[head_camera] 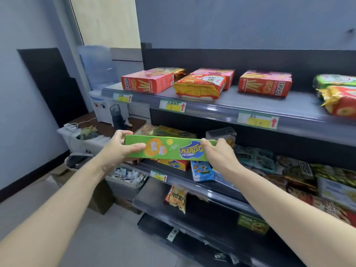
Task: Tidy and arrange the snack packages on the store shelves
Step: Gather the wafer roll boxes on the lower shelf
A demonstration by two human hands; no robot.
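A long green snack box [167,149] with upside-down print is held level in front of the second shelf [181,170]. My left hand [119,149] grips its left end, thumb across the front. My right hand [217,153] grips its right end. Behind the box, more green boxes [173,132] lie on the second shelf, with an orange box [173,164] and a blue-white packet [202,170] just below. On the top shelf [231,105] lie red stick-snack boxes [148,81] [264,83] and an orange-yellow bag [198,86].
Mixed snack bags [300,170] crowd the second shelf's right side. A yellow chip bag [176,197] hangs on the third shelf. A grey basket of small packets [127,178] stands on the floor at left, beside a water dispenser [100,78] and a white crate [81,139].
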